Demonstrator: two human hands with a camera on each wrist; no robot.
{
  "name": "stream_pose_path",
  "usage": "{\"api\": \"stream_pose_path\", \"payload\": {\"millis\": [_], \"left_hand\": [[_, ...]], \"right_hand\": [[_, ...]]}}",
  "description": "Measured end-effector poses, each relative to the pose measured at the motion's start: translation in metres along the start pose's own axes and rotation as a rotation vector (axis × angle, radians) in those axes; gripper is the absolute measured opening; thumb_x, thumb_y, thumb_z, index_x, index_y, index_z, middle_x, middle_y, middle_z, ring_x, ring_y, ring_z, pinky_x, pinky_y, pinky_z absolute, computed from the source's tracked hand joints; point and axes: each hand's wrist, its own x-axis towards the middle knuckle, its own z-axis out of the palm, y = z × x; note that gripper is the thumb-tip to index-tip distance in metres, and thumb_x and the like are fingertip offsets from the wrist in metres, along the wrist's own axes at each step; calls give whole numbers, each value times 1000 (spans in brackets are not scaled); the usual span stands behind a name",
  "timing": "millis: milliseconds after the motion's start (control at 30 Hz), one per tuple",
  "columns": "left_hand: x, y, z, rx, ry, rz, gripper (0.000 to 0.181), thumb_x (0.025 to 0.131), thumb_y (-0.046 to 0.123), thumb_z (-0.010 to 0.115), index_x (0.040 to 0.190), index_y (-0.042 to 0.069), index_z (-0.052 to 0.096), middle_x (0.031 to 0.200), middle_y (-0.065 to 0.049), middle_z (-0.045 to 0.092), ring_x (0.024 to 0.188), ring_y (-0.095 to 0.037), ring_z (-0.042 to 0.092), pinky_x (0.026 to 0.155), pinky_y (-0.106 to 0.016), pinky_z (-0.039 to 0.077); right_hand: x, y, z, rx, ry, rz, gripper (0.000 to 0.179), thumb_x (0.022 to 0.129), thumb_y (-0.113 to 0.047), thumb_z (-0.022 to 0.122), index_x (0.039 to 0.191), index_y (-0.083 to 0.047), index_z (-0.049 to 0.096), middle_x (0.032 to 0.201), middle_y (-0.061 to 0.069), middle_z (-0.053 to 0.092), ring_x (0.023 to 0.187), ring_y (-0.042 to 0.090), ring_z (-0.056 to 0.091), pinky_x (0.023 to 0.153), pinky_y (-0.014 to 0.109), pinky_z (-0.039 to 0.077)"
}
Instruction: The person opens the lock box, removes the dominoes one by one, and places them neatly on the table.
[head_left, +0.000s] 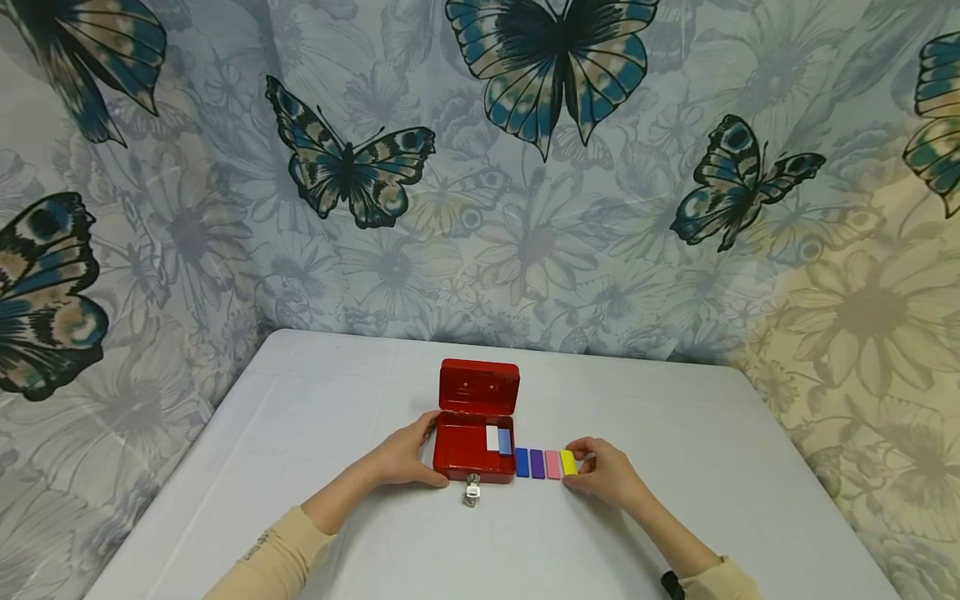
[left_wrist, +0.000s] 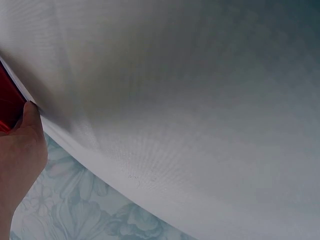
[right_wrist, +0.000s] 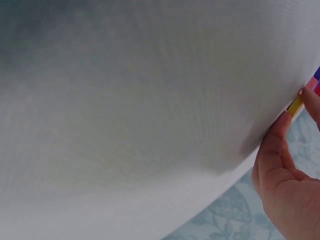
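A red metal cash box (head_left: 474, 467) stands on the table with its lid (head_left: 478, 386) raised. My left hand (head_left: 408, 452) grips its left side, thumb at the front corner and fingers toward the back. Inside, at the right, lie a white block (head_left: 492, 438) and a light blue block (head_left: 505, 442). A padlock (head_left: 472, 490) is at the front of the box. To the right of the box, a blue block (head_left: 522, 462), a purple block (head_left: 537, 464) and a pink block (head_left: 552, 464) lie in a row. At its right end my right hand (head_left: 606, 475) pinches a yellow block (head_left: 568, 462) between thumb and finger.
A white cloth covers the table (head_left: 337, 375). Behind and beside it hangs a butterfly-and-flower patterned backdrop (head_left: 540, 250). A dark band (head_left: 672, 585) shows at the right sleeve.
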Motion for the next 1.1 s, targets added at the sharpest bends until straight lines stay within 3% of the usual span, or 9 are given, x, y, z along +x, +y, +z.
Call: {"api": "stream_pose_path", "payload": {"millis": [367,1100], "left_hand": [[1,-1,0,5,-3,-10,104,68,31,88,149,4,29,149,-15,42,134,-33,43,108,-48,39],[0,0,0,-7,-3,-7,103,68,30,88,149,4,29,148,-15,42,134,-33,43,107,-49,39]], "right_hand": [[0,-1,1,-8,2,36,48,71,-14,87,112,-2,65,91,3,55,77,16,50,60,20,46],[-4,-4,-3,-4,-4,7,48,72,-10,86,114,-1,65,90,3,54,77,15,51,60,20,46]]}}
